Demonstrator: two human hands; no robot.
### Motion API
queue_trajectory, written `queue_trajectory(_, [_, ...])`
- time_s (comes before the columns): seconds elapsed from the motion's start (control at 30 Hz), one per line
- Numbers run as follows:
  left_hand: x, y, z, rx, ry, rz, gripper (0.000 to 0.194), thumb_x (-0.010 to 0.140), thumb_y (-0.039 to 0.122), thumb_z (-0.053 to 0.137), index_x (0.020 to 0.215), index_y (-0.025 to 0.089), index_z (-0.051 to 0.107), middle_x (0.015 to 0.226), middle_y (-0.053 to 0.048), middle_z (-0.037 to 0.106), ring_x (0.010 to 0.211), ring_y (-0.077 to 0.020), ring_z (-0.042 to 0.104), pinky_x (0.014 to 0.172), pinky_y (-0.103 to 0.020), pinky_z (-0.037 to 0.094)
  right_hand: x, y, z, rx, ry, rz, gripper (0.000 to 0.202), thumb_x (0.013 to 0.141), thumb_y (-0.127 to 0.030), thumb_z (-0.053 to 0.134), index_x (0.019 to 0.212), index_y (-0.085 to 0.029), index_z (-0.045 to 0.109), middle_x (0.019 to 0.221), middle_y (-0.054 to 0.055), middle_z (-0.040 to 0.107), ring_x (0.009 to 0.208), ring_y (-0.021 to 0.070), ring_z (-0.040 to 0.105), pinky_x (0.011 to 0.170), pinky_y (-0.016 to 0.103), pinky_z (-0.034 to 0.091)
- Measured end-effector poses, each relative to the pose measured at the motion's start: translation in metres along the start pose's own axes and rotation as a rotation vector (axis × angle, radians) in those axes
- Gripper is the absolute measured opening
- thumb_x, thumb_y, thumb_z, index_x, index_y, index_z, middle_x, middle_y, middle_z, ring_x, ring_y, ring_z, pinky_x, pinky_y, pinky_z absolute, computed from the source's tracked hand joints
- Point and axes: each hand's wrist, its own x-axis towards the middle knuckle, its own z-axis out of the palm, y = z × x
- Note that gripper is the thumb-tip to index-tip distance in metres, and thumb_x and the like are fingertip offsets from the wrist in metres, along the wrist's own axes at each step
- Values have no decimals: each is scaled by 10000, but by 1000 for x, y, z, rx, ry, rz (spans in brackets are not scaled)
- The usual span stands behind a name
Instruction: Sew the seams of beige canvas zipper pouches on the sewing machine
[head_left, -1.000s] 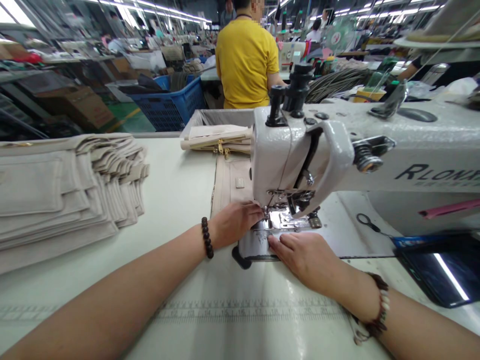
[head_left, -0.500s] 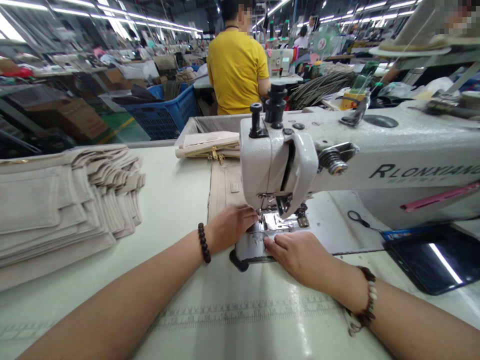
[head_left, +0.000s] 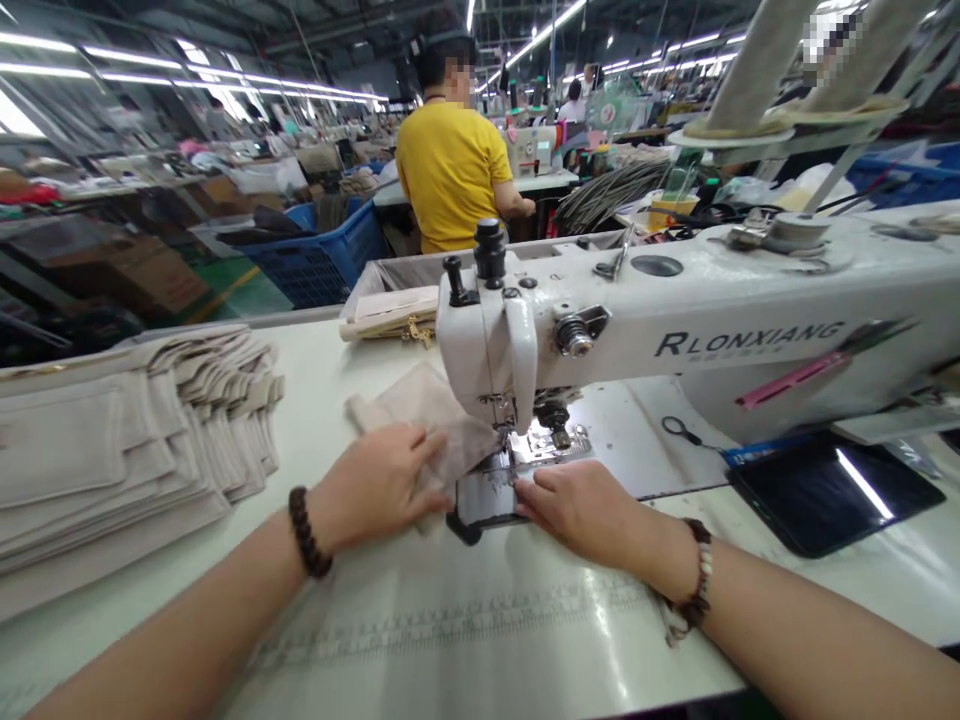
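A beige fabric piece (head_left: 420, 400), blurred by motion, lies folded and lifted at the left of the sewing machine (head_left: 480, 350). My left hand (head_left: 379, 485) grips it between thumb and fingers, beside the machine's bed. One corner of the cloth reaches toward the presser foot (head_left: 511, 445). In front of the foot, my right hand (head_left: 577, 510) rests on the metal bed with its fingertips pressed together. Whatever those fingertips might hold is too small to make out.
Stacked beige fabric pieces (head_left: 135, 440) lie at the left. Behind the machine head sit beige pieces with gold zippers (head_left: 394, 315). A black tablet (head_left: 832, 495) and pink-handled snips (head_left: 787, 380) are on the right. A person in yellow (head_left: 454, 175) sits beyond, near a blue crate (head_left: 322, 260).
My left hand has moved left and toward me from the presser foot, swinging the fabric piece out of its flat position. My right hand stays by the foot. The view has shifted right.
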Motion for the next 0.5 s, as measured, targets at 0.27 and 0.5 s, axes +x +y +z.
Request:
queue_trajectory(0.27, [-43,83,9,-10,260,203,314,841,95,322,1113,69,477,817,-93,594,692,-183,548,586,-299,494,-12,3,-26,122,135,-119,556,787,-643,346,815,-128,555,719,60,544,652,172,485,559,299,356])
queue_trajectory(0.5, [-34,81,-9,-70,339,31,309,828,194,391,1097,70,478,848,-110,590,723,-212,564,591,-334,518,-15,-6,-26,10,321,-222,223,869,-181,396,1036,-76,499,886,96,575,821,185,512,700,314,423])
